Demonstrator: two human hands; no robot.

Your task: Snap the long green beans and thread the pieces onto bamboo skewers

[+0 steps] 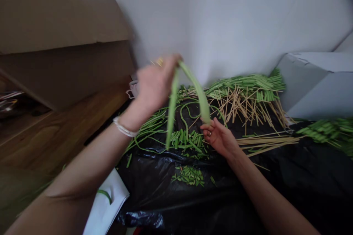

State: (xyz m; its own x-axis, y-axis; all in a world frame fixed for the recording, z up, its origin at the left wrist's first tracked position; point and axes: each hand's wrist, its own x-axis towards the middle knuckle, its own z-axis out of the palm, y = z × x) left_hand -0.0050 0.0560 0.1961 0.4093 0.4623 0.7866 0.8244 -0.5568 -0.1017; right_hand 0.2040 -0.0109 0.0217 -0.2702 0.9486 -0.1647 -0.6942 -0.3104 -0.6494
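Observation:
My left hand (158,80) is raised and blurred, its fingers closed on a folded bunch of long green beans (202,101). The beans hang from it in two strands. My right hand (220,139) is lower, palm turned up, with its fingers partly curled and apart. Its fingertips are beside the lower end of the right strand; I cannot tell whether they touch. Below are cut bean pieces (189,139), and nearer me a small pile of short bean ends (190,175). More whole long beans (151,126) lie left of the cut pieces.
Black plastic sheeting (220,202) covers the work surface. Skewered bean pieces (248,82) are stacked at the back, and more (331,132) lie right. Loose bamboo skewers (267,141) lie beside my right hand. A cardboard box (63,14) stands left, a white box (320,80) right.

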